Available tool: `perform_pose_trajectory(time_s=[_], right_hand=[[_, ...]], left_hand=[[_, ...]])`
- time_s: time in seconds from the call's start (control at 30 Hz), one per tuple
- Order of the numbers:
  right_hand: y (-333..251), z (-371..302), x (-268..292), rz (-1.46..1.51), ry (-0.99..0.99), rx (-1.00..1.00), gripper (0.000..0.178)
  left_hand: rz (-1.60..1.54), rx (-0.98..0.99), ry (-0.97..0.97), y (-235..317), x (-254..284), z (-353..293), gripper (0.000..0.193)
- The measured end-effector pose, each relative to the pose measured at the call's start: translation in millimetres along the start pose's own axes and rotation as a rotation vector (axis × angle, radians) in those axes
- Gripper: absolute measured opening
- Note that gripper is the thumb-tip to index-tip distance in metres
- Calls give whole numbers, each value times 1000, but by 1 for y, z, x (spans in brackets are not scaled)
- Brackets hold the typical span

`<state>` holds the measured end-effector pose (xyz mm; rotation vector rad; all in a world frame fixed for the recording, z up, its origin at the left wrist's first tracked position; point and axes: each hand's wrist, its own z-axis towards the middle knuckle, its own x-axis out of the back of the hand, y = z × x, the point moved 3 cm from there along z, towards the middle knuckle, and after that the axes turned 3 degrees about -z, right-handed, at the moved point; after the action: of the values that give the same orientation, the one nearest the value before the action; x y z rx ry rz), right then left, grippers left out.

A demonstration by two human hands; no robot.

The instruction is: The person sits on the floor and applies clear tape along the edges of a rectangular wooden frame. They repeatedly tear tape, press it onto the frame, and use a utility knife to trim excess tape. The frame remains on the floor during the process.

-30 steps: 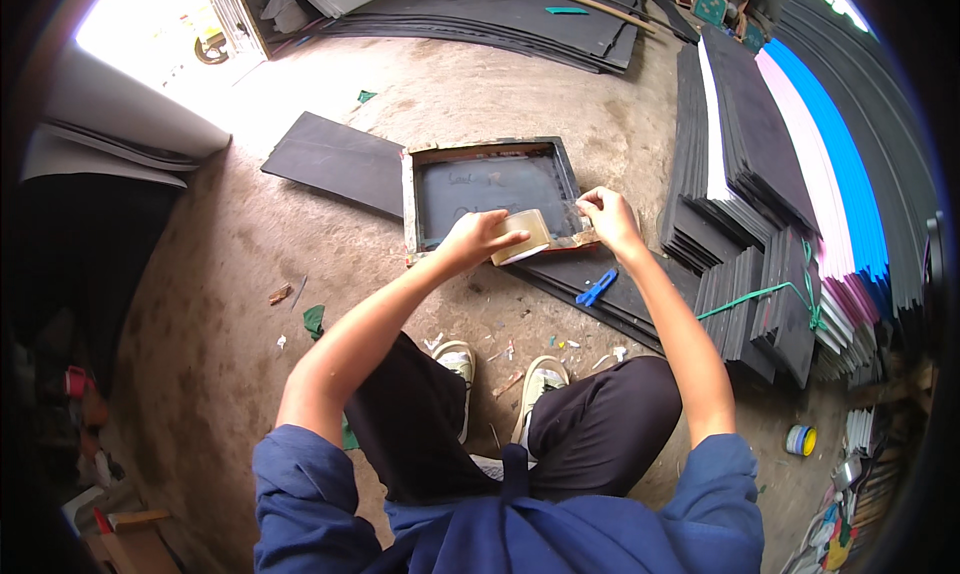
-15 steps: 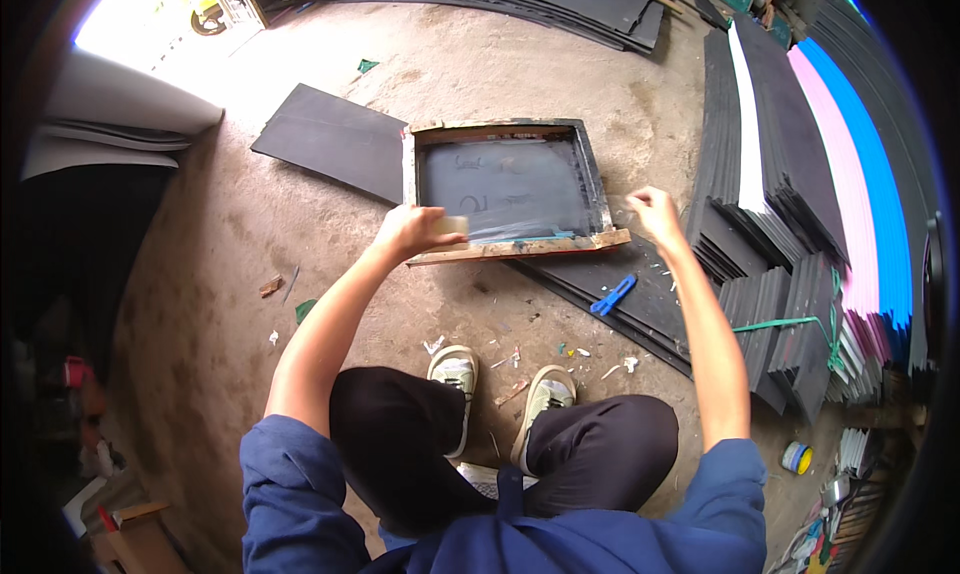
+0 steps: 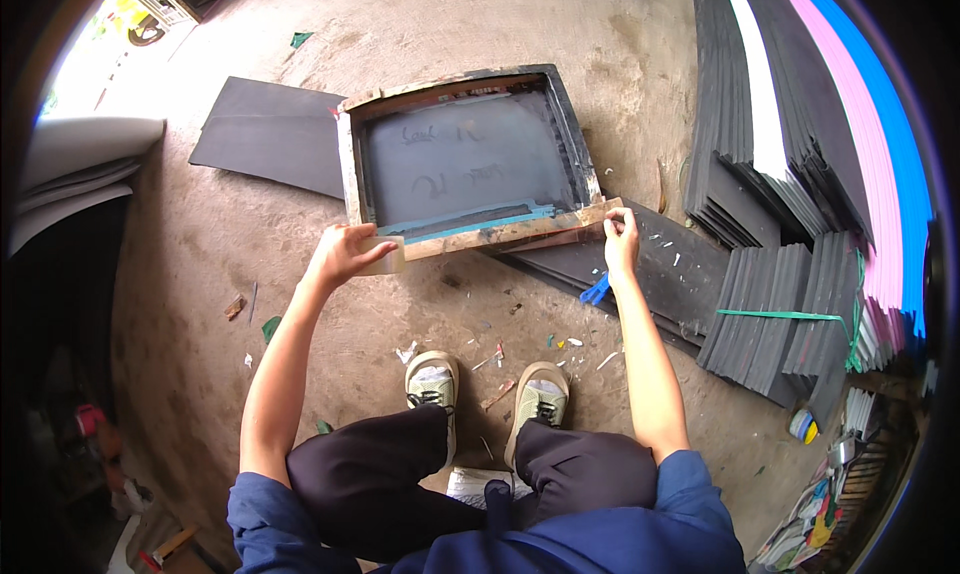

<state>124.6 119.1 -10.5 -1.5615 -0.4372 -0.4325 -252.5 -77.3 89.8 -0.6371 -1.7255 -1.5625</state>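
A wooden screen-printing frame (image 3: 352, 179) with a dark mesh (image 3: 470, 154) sits tilted in front of me. Blue-green marks run along the near edge of the mesh. At its near left corner, my left hand (image 3: 340, 257) is closed around a pale, blocky piece that looks like a roll of tape (image 3: 388, 257). My right hand (image 3: 621, 239) is at the near right corner, fingers pinched together. Whatever is between those fingertips is too thin to make out. A faint see-through band seems to run below the frame's near bar toward that hand.
Dark flat sheets (image 3: 265, 134) lie behind and under the frame. A blue clip-like tool (image 3: 596, 290) rests by my right forearm. Stacked black, pink and blue foam sheets (image 3: 850, 144) stand at the right, near a bundle tied with green cord (image 3: 790, 314). Scraps litter the floor near my shoes (image 3: 432, 384).
Both hands have come closer to me and lower, to the frame's near corners. The right hand has moved in from the air beside the frame. The view has shifted.
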Motion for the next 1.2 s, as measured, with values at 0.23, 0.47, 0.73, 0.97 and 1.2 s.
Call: perform_pose_trajectory(time_s=[0.23,0.47,0.73,0.97,1.2], right_hand=[[-10,-5,-13,74,-11,16,60],[25,-8,-35,79,34,-130,53],[23,-8,-40,-31,74,-186,54],[26,-5,-48,-103,132,-353,62],[36,7,-41,-230,177,-297,65]], left_hand=[[33,62,12,-19,14,-14,47],[77,70,-13,-20,10,-14,48],[94,91,-42,-14,8,-11,50],[-122,111,3,-34,14,-20,52],[415,95,-13,-43,19,-21,48]])
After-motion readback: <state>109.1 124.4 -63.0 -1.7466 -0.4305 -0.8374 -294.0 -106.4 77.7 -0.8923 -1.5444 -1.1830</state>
